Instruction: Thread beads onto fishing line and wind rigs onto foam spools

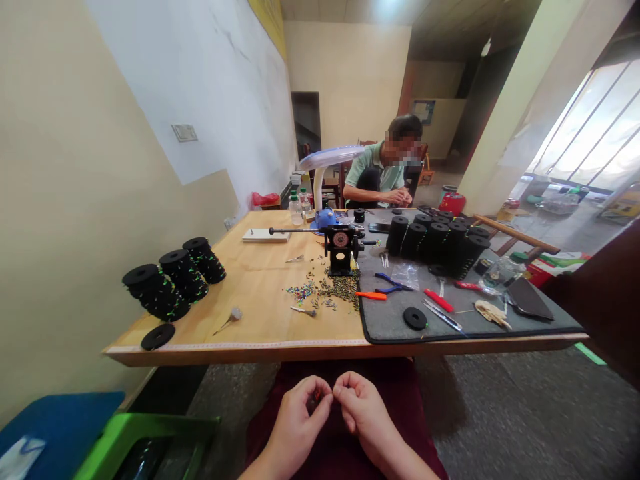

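Observation:
My left hand [306,408] and my right hand [361,407] meet fingertip to fingertip over my lap, just below the table's front edge. Both are closed in a pinch. Whatever lies between the fingertips is too small to make out; a speck of orange-red shows inside the curl of my left hand. On the table ahead stands a black hand-crank winder [341,250] with a round dial. Small metal pieces [343,291] and coloured beads [303,291] are scattered in front of it. A black foam disc [415,318] rests on the grey mat [390,330].
Stacked black foam spools [156,293] stand at the left, more spools [435,237] at the right. Blue-handled pliers [394,283], an orange tool [371,295], scissors [444,316] and a bottle [503,272] lie about the mat. Behind the lamp [320,190] sits another person [383,170], hands together.

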{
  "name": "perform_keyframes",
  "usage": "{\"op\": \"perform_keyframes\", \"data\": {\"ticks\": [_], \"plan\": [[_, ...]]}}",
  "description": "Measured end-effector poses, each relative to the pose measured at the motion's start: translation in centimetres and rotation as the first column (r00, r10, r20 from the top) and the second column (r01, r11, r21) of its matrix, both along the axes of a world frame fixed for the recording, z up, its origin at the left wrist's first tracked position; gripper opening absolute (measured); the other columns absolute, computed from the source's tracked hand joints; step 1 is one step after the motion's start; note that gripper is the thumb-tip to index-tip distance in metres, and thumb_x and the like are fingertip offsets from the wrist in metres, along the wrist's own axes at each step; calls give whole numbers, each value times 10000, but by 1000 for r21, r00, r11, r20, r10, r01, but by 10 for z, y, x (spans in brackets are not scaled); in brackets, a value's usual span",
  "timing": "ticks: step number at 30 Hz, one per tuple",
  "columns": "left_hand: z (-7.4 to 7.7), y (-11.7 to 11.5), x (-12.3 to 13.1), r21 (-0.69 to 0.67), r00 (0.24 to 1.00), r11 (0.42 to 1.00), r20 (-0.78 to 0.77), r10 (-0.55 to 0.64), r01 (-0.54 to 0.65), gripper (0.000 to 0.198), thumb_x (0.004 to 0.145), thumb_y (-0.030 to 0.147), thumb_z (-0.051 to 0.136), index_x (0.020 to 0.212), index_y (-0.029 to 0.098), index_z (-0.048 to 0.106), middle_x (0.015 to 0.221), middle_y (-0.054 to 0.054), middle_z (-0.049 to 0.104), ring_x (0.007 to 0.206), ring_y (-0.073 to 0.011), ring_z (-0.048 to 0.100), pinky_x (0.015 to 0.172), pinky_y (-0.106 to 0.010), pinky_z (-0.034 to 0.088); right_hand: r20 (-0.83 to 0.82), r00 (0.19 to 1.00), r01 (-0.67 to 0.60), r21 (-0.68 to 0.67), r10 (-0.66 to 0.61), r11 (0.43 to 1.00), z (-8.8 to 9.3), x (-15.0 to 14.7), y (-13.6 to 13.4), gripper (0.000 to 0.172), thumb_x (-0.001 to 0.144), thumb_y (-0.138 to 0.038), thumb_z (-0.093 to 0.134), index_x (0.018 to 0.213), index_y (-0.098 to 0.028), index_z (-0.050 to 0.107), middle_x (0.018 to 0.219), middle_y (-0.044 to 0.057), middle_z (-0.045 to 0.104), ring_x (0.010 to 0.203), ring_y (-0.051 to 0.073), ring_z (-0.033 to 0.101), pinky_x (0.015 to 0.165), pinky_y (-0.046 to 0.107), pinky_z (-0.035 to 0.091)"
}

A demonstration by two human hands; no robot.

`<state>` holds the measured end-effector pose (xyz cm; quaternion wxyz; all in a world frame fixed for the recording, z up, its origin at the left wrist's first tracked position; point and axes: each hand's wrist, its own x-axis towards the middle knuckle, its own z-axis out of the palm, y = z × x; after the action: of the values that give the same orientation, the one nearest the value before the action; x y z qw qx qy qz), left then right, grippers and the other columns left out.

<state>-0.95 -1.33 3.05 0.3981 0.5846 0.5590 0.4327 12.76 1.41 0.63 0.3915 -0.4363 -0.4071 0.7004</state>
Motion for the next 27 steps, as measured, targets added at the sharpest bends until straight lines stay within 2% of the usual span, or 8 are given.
{"op": "perform_keyframes", "data": {"ticks": [5, 14, 17, 20, 22, 24, 27], "plan": [[-2, -1, -1, -29, 1000, 1000, 4, -12, 12, 130, 789, 266, 575, 690, 188, 608, 661, -24, 619, 621, -170, 543, 589, -238, 407, -84, 996, 38, -29, -40, 999, -3, 2, 2, 381, 659, -501, 690, 709, -180, 491, 302, -151, 320, 288, 23, 153, 355, 190, 87], [-2, 1, 0, 2, 1000, 1000, 3, 15, -15, 115, 759, 228, 575, 658, 182, 604, 642, -15, 595, 620, -164, 523, 598, -238, 402, -56, 998, 1, 56, 2, 998, -5, 4, 2, 368, 706, -497, 667, 722, -174, 490, 320, -147, 345, 289, 23, 188, 359, 187, 91], [-2, 2, 2, -27, 998, 999, 61, 22, -21, 145, 759, 274, 599, 654, 175, 616, 602, 2, 563, 566, -139, 478, 544, -217, 381, -53, 998, -16, 57, 19, 998, -6, 3, 2, 370, 714, -499, 660, 716, -174, 483, 326, -146, 347, 292, 20, 189, 360, 193, 81], [0, 3, 4, -80, 988, 997, 155, 22, -10, 174, 737, 322, 636, 659, 167, 644, 628, -18, 602, 603, -154, 517, 575, -220, 413, -46, 998, -33, 50, 35, 998, -4, 5, 2, 375, 712, -501, 663, 716, -177, 474, 333, -147, 349, 296, 20, 186, 364, 197, 77], [1, 4, 3, -102, 982, 995, 185, 36, -18, 195, 708, 349, 669, 648, 164, 660, 638, -28, 623, 619, -163, 532, 597, -227, 422, -32, 998, -50, 49, 52, 998, -2, 6, 2, 368, 710, -493, 666, 723, -179, 474, 339, -147, 350, 303, 21, 189, 368, 194, 81], [2, 5, -1, -107, 982, 993, 180, 59, -40, 210, 686, 370, 693, 659, 163, 675, 582, -5, 586, 565, -143, 489, 556, -220, 396, -4, 996, -89, 58, 90, 994, 2, 8, 2, 350, 700, -469, 677, 740, -173, 496, 345, -146, 355, 309, 22, 199, 369, 188, 94], [1, 7, -6, -108, 977, 993, 199, 71, -50, 237, 704, 384, 680, 786, 161, 682, 591, 21, 543, 564, -127, 457, 551, -211, 382, 76, 982, -179, 60, 174, 982, 6, 7, 0, 313, 678, -432, 682, 711, -163, 527, 340, -141, 356, 297, 24, 228, 349, 182, 122]]}}
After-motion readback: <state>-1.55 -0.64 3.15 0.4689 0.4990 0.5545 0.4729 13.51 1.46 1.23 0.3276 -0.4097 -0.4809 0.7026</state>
